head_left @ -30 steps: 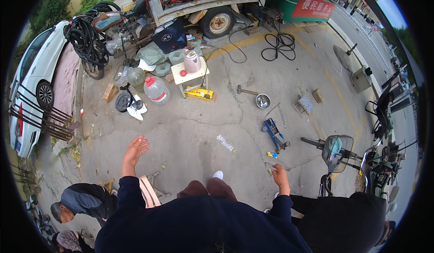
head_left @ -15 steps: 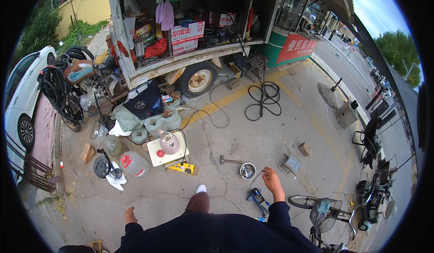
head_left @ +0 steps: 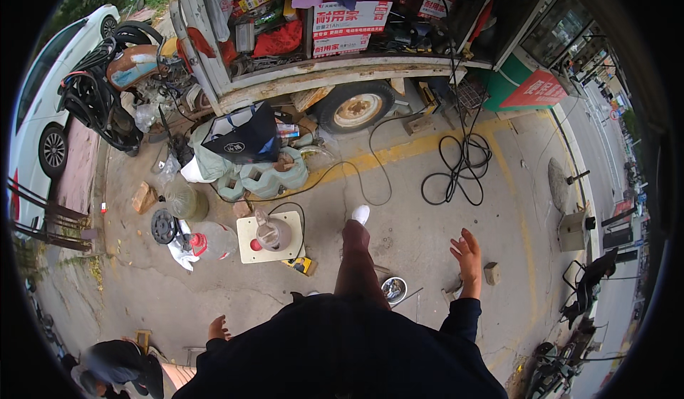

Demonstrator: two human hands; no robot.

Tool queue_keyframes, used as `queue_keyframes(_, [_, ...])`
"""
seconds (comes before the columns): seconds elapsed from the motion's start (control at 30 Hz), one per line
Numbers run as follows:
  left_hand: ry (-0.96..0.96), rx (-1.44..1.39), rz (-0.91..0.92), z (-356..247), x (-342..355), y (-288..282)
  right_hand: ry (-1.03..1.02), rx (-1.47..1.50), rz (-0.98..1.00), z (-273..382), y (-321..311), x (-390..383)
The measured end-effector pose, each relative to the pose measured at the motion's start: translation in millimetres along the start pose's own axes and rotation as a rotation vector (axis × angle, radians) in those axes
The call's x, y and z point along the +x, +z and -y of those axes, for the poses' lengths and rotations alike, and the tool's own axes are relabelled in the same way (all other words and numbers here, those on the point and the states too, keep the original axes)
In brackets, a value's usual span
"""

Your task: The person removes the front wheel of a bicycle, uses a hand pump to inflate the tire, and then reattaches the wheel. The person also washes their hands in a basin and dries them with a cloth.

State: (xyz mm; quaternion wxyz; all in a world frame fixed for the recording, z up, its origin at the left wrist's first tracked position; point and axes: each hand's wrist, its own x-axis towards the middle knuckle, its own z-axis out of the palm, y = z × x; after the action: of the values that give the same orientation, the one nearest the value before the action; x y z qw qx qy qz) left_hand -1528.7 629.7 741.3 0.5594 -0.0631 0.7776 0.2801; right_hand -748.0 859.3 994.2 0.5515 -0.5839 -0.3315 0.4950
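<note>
Both my hands hang at my sides over the pavement, touching nothing. My right hand [head_left: 467,260] has its fingers apart, with a small block [head_left: 492,273] on the ground just beyond it. Left of this hand stands a metal bowl [head_left: 404,281] with small dark items inside, partly covered by my leg; a thin rod lies beside it. My left hand [head_left: 219,328] has its fingers loosely spread and holds nothing. Farther ahead of it, a pinkish kettle [head_left: 274,235] rests on a cream square top [head_left: 249,254], beside a clear plastic jug [head_left: 219,239] with a red cap.
A trailer-like stall with a rusty-rimmed wheel [head_left: 355,110] stands ahead. Black cable [head_left: 456,178] lies coiled on the pavement. A dark bag [head_left: 246,139] sits by green-grey blocks [head_left: 274,177]. Bikes [head_left: 559,363] are at lower right; a person in dark clothes [head_left: 125,363] is at lower left.
I have stepped forward; my leg and white shoe reach farther ahead. The stall looks nearer. My body now hides the hammer and blue jack. A person has come into view at lower left.
</note>
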Motion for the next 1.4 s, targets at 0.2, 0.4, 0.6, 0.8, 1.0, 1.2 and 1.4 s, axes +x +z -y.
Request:
queue_keyframes(0.2, [0.412,-0.152,-0.347,-266,12,176,-0.145,-1.167,-0.124,-24,20,294])
queue_keyframes(0.4, [1.101,-0.122,0.024,-659,-101,469,-0.361,-0.904,0.164,22,77,514])
queue_keyframes(0.6, [1.659,-0.042,0.061,-902,-236,706,-0.38,-0.846,0.464,82,152,627])
queue_keyframes(0.8, [1.712,0.161,-0.797,-1007,-249,773,-0.426,-0.737,0.668,142,248,692])
queue_keyframes(1.0, [1.843,0.277,-0.773,-1002,-227,736,-0.716,-0.562,0.68,230,385,739])
queue_keyframes(1.2, [1.413,-0.047,0.294,-976,-265,717,-0.446,0.015,1.03,279,601,761])
queue_keyframes(1.4, [0.798,-0.674,0.855,-993,-250,765,-0.199,0.396,0.75,256,689,760])
